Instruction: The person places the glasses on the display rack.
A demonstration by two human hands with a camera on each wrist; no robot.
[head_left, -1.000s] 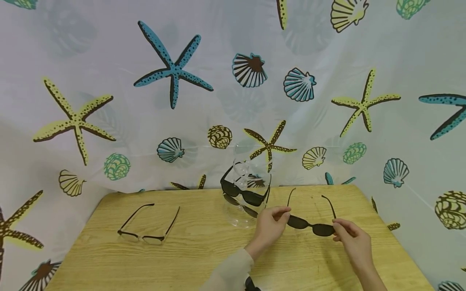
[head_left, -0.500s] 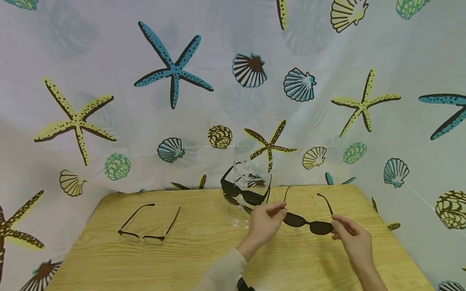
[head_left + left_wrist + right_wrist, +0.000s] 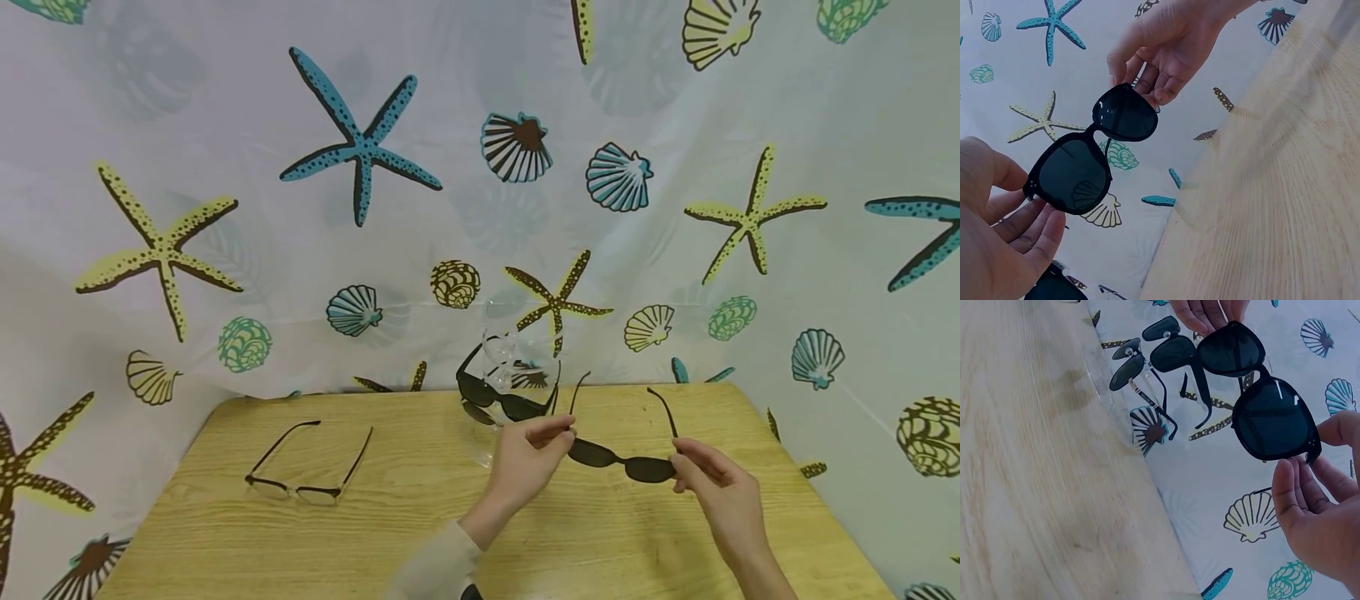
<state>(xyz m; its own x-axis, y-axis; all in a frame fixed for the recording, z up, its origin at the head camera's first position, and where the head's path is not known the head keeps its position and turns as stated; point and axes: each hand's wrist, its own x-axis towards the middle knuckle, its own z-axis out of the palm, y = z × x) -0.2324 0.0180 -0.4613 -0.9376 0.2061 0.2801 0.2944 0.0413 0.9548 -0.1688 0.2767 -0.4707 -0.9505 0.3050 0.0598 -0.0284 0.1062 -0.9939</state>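
L hand (image 3: 527,468) & R hand (image 3: 725,497) are part-curled, w/ dark sunglasses (image 3: 650,470) pinched at one end by each, held abv table (image 3: 375,550) nr clear stand (image 3: 498,348). Tiny pale frame marks (image 3: 1312,444) can't be read.

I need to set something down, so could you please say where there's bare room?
The tabletop is bare between the eyeglasses and the clear stand, and in front of the eyeglasses. Crowded: the stand, bearing sunglasses, and rightward, where the left hand and right hand hold another pair.
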